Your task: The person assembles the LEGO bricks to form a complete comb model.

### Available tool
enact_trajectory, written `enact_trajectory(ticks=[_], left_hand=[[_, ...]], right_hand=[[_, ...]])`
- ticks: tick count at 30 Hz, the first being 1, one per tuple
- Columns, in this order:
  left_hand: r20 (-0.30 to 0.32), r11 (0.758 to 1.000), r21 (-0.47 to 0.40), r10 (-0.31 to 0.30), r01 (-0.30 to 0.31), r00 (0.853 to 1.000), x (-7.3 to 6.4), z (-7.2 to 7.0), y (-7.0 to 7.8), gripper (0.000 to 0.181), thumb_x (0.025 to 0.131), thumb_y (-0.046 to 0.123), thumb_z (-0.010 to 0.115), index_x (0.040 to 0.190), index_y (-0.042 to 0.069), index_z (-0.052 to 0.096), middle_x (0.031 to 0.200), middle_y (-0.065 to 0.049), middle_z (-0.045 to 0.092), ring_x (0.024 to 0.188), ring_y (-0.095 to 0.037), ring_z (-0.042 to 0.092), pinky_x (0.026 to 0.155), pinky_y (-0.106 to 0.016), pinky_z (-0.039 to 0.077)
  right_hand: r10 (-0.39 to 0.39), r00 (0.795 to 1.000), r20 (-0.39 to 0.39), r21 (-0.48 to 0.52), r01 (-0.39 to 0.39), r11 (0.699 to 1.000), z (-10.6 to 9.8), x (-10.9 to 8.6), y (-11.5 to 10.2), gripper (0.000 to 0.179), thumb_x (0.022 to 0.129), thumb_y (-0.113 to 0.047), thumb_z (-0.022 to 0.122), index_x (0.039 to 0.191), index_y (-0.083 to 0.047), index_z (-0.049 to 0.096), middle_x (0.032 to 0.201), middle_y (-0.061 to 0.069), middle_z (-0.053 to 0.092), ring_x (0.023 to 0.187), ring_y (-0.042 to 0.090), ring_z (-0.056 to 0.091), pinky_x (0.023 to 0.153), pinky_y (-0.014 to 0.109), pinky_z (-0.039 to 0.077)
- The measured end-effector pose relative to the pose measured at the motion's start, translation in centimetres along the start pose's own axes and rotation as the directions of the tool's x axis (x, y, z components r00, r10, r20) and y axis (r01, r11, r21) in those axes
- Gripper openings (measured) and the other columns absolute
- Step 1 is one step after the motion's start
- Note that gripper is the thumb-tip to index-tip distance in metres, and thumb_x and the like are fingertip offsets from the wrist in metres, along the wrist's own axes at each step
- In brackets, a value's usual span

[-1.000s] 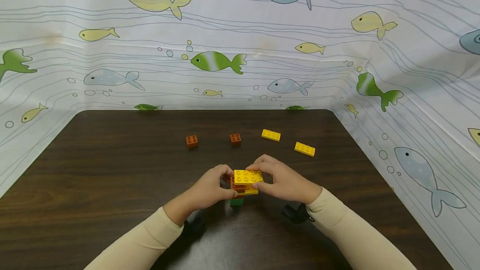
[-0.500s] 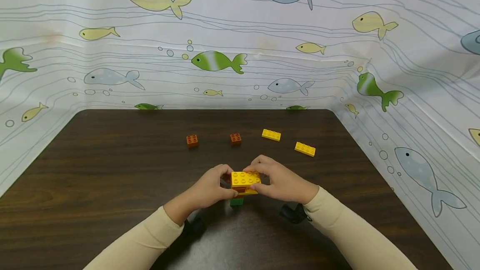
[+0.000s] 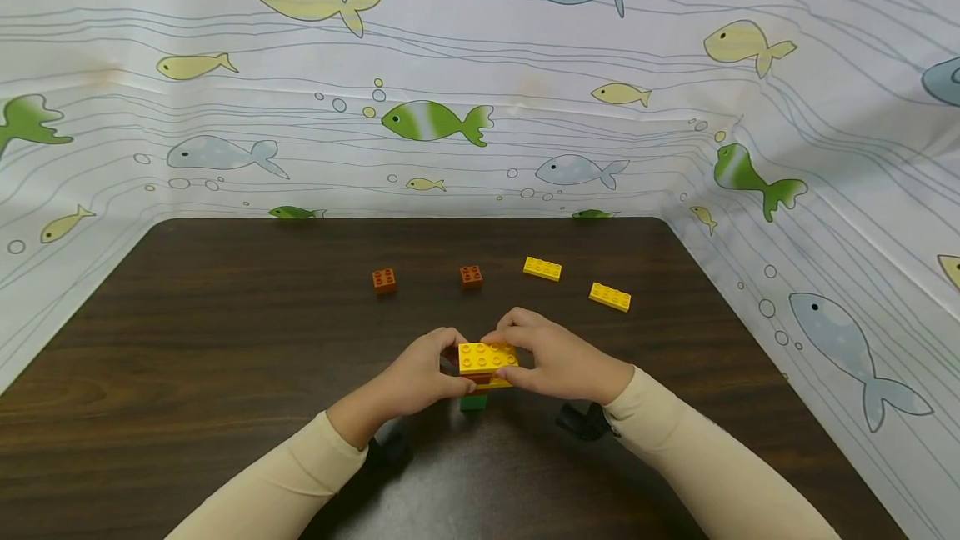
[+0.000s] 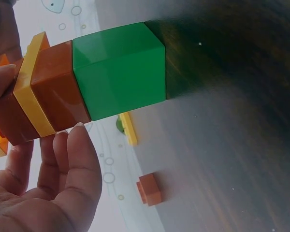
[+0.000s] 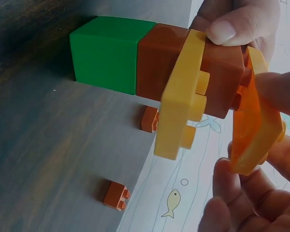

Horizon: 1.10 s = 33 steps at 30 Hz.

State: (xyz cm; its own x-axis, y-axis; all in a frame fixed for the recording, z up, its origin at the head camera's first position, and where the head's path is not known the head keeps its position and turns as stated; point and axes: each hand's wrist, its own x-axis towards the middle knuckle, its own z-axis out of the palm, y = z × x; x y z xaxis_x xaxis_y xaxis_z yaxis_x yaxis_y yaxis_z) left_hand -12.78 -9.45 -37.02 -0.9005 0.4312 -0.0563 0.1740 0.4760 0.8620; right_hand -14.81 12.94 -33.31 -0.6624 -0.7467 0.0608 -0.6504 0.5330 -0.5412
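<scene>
A stack of toy building bricks stands on the table between the hands. From bottom up it has a green brick (image 5: 106, 55), a brown brick (image 4: 60, 84), a yellow plate (image 5: 176, 106) jutting to the right, and another brown brick (image 5: 222, 77). The left hand (image 3: 416, 373) grips the stack from the left, its thumb against the upper brown brick. At the top, the right hand (image 3: 558, 361) pinches a second yellow plate (image 5: 256, 125) by its right end. That plate sits tilted over the upper brown brick's studs, with a gap showing between them at its right side.
Behind the hands lie a loose brown brick (image 3: 384, 281), a second brown brick (image 3: 471, 277), a yellow plate (image 3: 542, 268) and another yellow plate (image 3: 611, 297). A fish-patterned cloth (image 3: 450, 40) rises along the back and sides of the dark wooden table (image 3: 187, 340).
The right hand has moved slightly left with the top yellow plate, which now covers the upper brown brick's studs in the head view. The left hand keeps its grip on the stack.
</scene>
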Motion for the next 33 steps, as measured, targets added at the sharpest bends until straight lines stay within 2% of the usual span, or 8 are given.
enact_trajectory(ticks=[7,21,27,33], left_hand=[[-0.001,1.000,-0.025,0.002,-0.002,1.000,-0.07,-0.04,0.12,0.030,0.082,0.011,0.075,0.105,0.003,0.058,0.103,-0.007,0.055,0.098,-0.029,0.054,0.081,-0.037,0.048],[-0.007,1.000,-0.022,-0.003,0.002,1.000,-0.16,-0.02,0.26,0.029,0.082,0.010,0.075,0.104,0.004,0.058,0.105,-0.006,0.055,0.096,-0.021,0.054,0.084,-0.040,0.048],[-0.010,1.000,-0.021,0.002,-0.002,1.000,-0.29,0.01,0.21,0.030,0.083,0.012,0.075,0.107,0.005,0.058,0.106,-0.006,0.056,0.096,-0.020,0.054,0.084,-0.040,0.048],[-0.021,0.997,-0.058,0.048,-0.049,0.999,-0.66,-0.15,0.21,0.037,0.084,0.016,0.074,0.113,0.003,0.056,0.108,-0.008,0.056,0.096,-0.021,0.055,0.082,-0.037,0.051]], right_hand=[[-0.008,1.000,0.008,-0.039,0.008,0.999,-0.21,0.13,-0.07,0.037,0.086,-0.013,0.071,0.122,-0.007,0.065,0.107,-0.003,0.053,0.094,0.014,0.051,0.085,0.036,0.051],[-0.003,1.000,0.020,-0.067,0.004,0.998,-0.30,-0.13,-0.27,0.036,0.086,-0.012,0.071,0.122,-0.006,0.065,0.105,-0.003,0.052,0.092,0.014,0.052,0.084,0.035,0.052],[-0.007,1.000,0.014,-0.076,0.008,0.997,-0.21,-0.17,-0.30,0.036,0.086,-0.012,0.071,0.121,-0.007,0.066,0.104,-0.004,0.052,0.090,0.011,0.051,0.083,0.027,0.051],[-0.008,1.000,0.012,-0.077,0.009,0.997,-0.13,-0.20,-0.20,0.037,0.086,-0.014,0.072,0.121,-0.008,0.066,0.104,-0.004,0.052,0.090,0.011,0.051,0.082,0.025,0.050]])
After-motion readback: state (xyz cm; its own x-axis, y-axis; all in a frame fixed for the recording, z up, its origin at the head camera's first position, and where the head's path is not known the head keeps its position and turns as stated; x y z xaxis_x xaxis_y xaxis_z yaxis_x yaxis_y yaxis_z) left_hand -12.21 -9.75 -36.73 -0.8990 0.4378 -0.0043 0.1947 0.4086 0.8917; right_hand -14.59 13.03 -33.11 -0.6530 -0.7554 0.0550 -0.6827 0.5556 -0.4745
